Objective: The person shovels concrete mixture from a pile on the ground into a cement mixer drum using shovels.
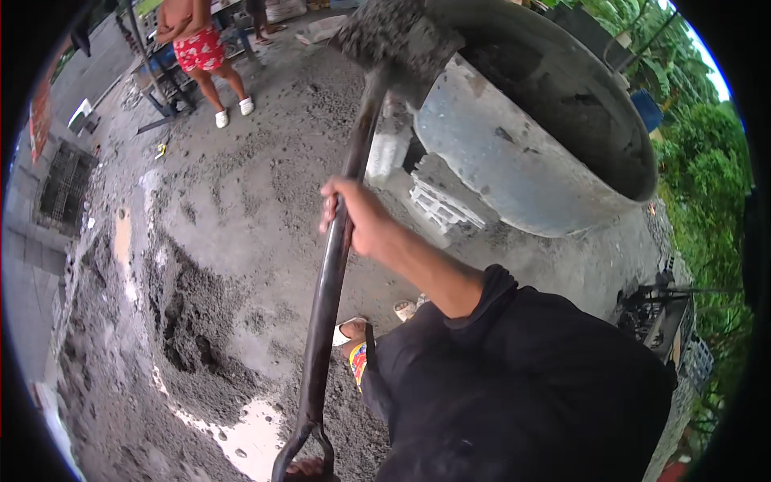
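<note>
Gripping a loaded shovel (333, 265) beside the grey mixer drum (514, 169).

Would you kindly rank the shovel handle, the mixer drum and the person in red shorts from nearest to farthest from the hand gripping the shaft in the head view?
1. Shovel handle: inside the right hand.
2. Mixer drum: just ahead, to the right.
3. Person in red shorts: far off, upper left.

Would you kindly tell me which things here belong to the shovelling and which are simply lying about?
In use:
- shovel, loaded with grey mix
- right hand on its shaft
- left hand at its handle
- mixer drum
- grey mix pile

Lying about:
- metal grate
- white block
- blue container
</note>
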Available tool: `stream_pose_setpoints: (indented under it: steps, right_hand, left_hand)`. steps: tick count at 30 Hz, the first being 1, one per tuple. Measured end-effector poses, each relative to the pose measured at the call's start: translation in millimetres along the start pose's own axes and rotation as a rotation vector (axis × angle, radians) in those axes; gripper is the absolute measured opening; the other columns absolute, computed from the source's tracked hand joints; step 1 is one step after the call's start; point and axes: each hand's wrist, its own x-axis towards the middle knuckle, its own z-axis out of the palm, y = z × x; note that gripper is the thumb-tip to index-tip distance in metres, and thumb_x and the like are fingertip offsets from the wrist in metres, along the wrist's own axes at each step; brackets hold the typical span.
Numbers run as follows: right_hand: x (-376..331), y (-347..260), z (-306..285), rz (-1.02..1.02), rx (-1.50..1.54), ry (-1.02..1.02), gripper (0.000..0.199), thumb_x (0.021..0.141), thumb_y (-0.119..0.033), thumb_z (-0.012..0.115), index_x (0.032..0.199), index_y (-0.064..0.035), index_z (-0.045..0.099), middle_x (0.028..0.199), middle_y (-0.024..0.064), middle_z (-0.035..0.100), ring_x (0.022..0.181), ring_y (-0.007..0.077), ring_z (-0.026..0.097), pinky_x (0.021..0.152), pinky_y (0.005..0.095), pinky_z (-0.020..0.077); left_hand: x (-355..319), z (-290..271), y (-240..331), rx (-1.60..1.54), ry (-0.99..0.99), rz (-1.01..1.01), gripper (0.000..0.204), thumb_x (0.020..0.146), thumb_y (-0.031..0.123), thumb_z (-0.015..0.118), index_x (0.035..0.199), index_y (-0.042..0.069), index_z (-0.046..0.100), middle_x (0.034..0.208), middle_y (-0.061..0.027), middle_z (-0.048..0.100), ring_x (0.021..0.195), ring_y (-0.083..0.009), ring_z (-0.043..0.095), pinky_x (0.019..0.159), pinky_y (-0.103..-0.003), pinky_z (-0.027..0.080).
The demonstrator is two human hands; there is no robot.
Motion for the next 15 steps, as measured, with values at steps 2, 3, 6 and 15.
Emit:
stream_pose_setpoints:
  steps: [2, 3, 6, 15]
  right_hand:
    - [-15, -65, -14, -0.133, 0.123, -0.105, 0.018, 0.073, -0.01, 0.059, 0.066, -0.0129, 0.043, 0.054, -0.0027, 0.045, 0.045, 0.0088, 0.041, 0.047, 0.027, 0.0411]
    - [-15, -101, -39, -0.228, 0.138, -0.126, 0.017, 0.075, -0.012, 0.059, 0.066, -0.0127, 0.045, 0.054, -0.0032, 0.045, 0.045, 0.0079, 0.041, 0.048, 0.024, 0.0402]
    - [-18, -154, -120, -0.261, 0.365, -0.509, 0.022, 0.086, -0.014, 0.05, 0.065, -0.0127, 0.045, 0.057, -0.0073, 0.042, 0.048, 0.0036, 0.041, 0.049, 0.0211, 0.0353]
    - [-60, -147, -220, -0.33, 0.17, -0.423, 0.011, 0.082, -0.014, 0.05, 0.075, -0.0091, 0.043, 0.061, -0.0019, 0.039, 0.05, 0.0069, 0.038, 0.052, 0.0233, 0.0375]
  left_hand:
    - [-11, 49, -5, -0.005, -0.132, -0.009, 0.059, 0.08, 0.067, 0.038, 0.064, 0.011, 0.04, 0.053, 0.0006, 0.036, 0.041, -0.0129, 0.035, 0.041, -0.027, 0.031]
    - [-17, 73, -24, -0.029, -0.181, 0.028, 0.061, 0.081, 0.067, 0.037, 0.066, 0.008, 0.044, 0.054, -0.0005, 0.039, 0.043, -0.0134, 0.038, 0.042, -0.028, 0.033]
    - [-34, 90, -93, 0.308, -0.183, 0.422, 0.07, 0.081, 0.065, 0.035, 0.07, -0.002, 0.054, 0.06, -0.0067, 0.052, 0.052, -0.017, 0.048, 0.049, -0.03, 0.039]
    - [-33, 61, -134, 0.263, -0.618, 0.084, 0.039, 0.074, 0.036, 0.058, 0.079, -0.002, 0.054, 0.082, -0.0098, 0.057, 0.081, -0.0201, 0.054, 0.078, -0.033, 0.042]
